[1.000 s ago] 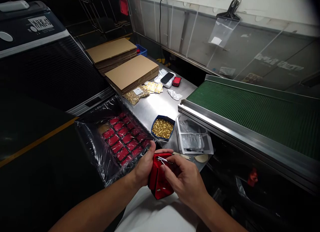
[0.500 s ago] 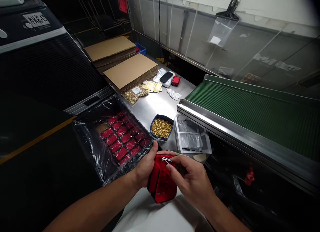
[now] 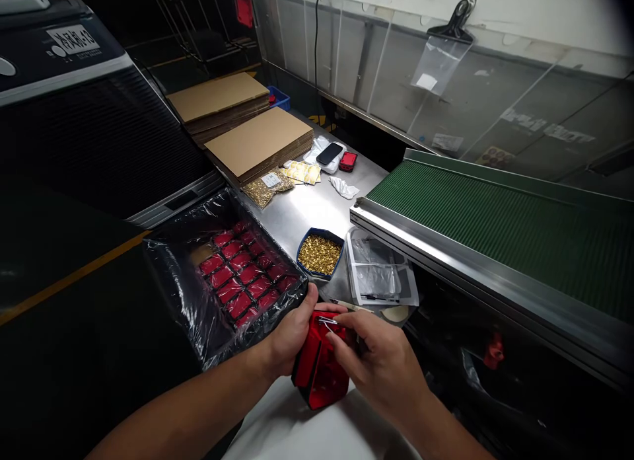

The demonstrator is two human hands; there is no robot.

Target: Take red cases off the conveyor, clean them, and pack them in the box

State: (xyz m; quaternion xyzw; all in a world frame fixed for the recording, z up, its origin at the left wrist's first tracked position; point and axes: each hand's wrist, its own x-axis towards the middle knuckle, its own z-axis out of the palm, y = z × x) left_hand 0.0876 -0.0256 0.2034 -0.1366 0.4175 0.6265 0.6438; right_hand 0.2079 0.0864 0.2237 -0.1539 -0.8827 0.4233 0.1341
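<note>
My left hand [image 3: 290,338] is closed around a red plastic case with black edges [image 3: 327,379], tilted above my lap. Its hollow side faces me. Several thin silvery pins [image 3: 327,321] lie across the upper end of the case, their far ends loosely fanned. My right hand [image 3: 384,354] pinches these pins between thumb and index finger; its other fingers are curled and partly hidden. Just beyond my hands, a blue tray [image 3: 299,256] holds many small gold-coloured metal pieces [image 3: 321,252].
A carton lined with clear plastic [image 3: 181,301] stands left, holding rows of red cases [image 3: 240,275]. Cardboard stacks [image 3: 260,143] and a phone [image 3: 329,153] lie further back on the metal table [image 3: 317,209]. A green conveyor belt [image 3: 495,229] runs along the right, beside plastic bags [image 3: 379,268].
The red case has dropped slightly towards me. My right thumb and the pins have shifted a little; the pins now lie flatter and closer to the case's upper end.
</note>
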